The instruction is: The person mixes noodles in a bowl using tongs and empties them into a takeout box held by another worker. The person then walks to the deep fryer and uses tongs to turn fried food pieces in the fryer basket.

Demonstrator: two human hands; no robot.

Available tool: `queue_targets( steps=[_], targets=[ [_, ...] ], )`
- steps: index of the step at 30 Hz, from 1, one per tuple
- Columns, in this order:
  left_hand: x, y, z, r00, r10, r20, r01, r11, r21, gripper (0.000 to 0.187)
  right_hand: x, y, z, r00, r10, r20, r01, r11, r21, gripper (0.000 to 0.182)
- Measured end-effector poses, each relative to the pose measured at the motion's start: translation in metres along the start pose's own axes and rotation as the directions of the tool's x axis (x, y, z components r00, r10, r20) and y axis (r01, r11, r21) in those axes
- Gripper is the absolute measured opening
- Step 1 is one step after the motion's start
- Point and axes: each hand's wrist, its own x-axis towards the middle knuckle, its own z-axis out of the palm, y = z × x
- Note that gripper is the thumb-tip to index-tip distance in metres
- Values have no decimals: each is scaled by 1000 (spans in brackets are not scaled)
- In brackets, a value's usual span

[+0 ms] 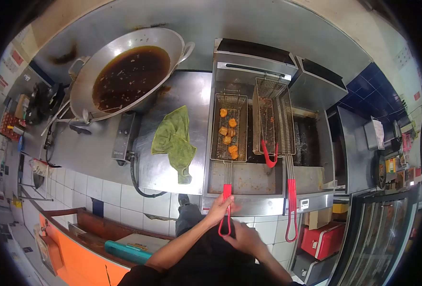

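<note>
Clenching the red handle (227,190) in our left hand (217,210), we have the fry basket (230,102) of golden pieces (227,133) along the fryer's (249,178) left edge. Our right hand (247,239) is near the handle; its grip we cannot tell.

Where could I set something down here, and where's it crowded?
The steel counter has a bare strip between the green cloth and the fryer, and another near its front edge, left of the cloth's tip. It's crowded over the fryer, where wire baskets sit, and in front, where the left hand grips a red handle.
</note>
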Motion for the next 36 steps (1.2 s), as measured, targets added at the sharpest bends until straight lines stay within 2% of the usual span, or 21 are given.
queue_targets(
  steps=[1, 2, 3, 4, 5, 6, 7, 8, 10, 11, 13, 14, 15, 19, 22, 23, 25, 27, 29, 32, 36],
  targets=[
    [-3, 4, 0, 996, -76, -44, 73, 996, -51, 24, -11, -23, -53, 961, 59, 270, -33, 995, -97, 52],
    [-4, -2, -1, 999, -37, 7, 38, 994, -99, 23, -17, -39, -97, 976, -17, 215, -25, 982, 189, 37],
    [-8, -2, 1, 999, -42, 27, 45, 993, -105, 23, -11, -50, -137, 971, 54, 235, -154, 890, 429, 28],
    [-13, -1, 4, 999, -31, 17, 32, 996, -80, 23, -1, -49, -170, 999, 45, 15, -47, 907, 419, 24],
    [-14, 0, 7, 1000, -13, 4, 13, 998, -56, 22, 23, -35, -191, 958, -70, -279, 140, 961, 240, 18],
    [-15, -3, 9, 1000, -2, -17, 1, 996, -86, 21, 51, -47, -215, 904, 118, -411, -103, 993, 60, 19],
    [-16, -7, 9, 1000, 0, -16, -1, 995, -96, 21, 83, -46, -235, 897, 204, -392, -210, 977, 28, 26],
    [-19, -7, 9, 1000, -21, -20, 19, 996, -84, 19, 113, -21, -236, 903, 152, -401, -213, 971, -112, 48],
    [-24, -6, 5, 998, -40, -47, 36, 996, -78, 18, 168, 10, -222, 908, 327, -262, -400, 862, -311, 75],
    [-24, -6, 3, 999, -33, -33, 30, 996, -87, 17, 180, 18, -212, 915, 317, -250, -387, 865, -318, 75],
    [-25, -4, 2, 999, -21, -36, 17, 994, -112, 16, 197, 27, -200, 914, 317, -253, -405, 683, -608, 98],
    [-27, -4, 2, 999, -18, -31, 14, 993, -115, 15, 208, 30, -209, 896, 437, -78, -392, 699, -598, 109],
    [-28, -4, 1, 1000, -11, -21, 9, 994, -113, 15, 211, 31, -213, 898, 433, -71, -385, 699, -603, 109],
    [-28, -8, -3, 1000, -7, -19, 5, 993, -117, 14, 213, 22, -235, 844, 537, -15, -450, 691, -566, 92],
    [-30, -4, -3, 1000, -1, -25, -2, 994, -108, 14, 197, 40, -260, 821, 568, -56, -571, 817, -78, 76],
    [-32, -2, -3, 1000, -9, -19, 7, 994, -106, 14, 187, 55, -272, 829, 557, -49, -559, 828, -43, 69],
    [-30, -1, -2, 1000, -8, -19, 6, 993, -119, 15, 150, 30, -298, 855, 486, -182, -514, 840, -175, 63],
    [-29, -4, -3, 1000, -6, -28, 4, 995, -99, 16, 117, 28, -315, 924, 222, -311, -311, 910, -274, 63],
    [-29, -3, -3, 999, 20, -33, -22, 996, -85, 16, 100, -25, -319, 908, 217, -359, -281, 950, -139, 60],
    [-28, -6, 1, 998, 49, -40, -53, 994, -96, 18, 111, -82, -299, 923, 196, -330, -309, 890, -335, 55],
    [-27, -5, 5, 996, 35, -82, -45, 992, -118, 19, 182, -82, -228, 973, 149, -174, -228, 718, -658, 39]
  ],
)
